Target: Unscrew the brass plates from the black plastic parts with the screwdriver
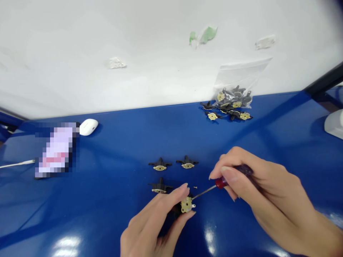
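Between the thumb and fingers of my left hand (158,221) is a small black part with a yellowish plate (186,204) facing up. My right hand (257,196) grips a screwdriver (222,182) with a dark red handle. Its thin metal shaft slants down to the left, and the tip meets the upper right edge of the plate. A tiny screw (195,187) lies on the table just above the tip. Similar black parts sit beyond my left hand: one at back left (160,165), one at back right (187,162), and one (160,186) partly behind my fingers.
A clear plastic bag (241,78) of similar parts leans on the white wall, with several loose parts (212,116) before it. At left lie a blurred phone (57,150), a white earbud case (88,127) and a cable (18,164). A white container (334,124) stands far right.
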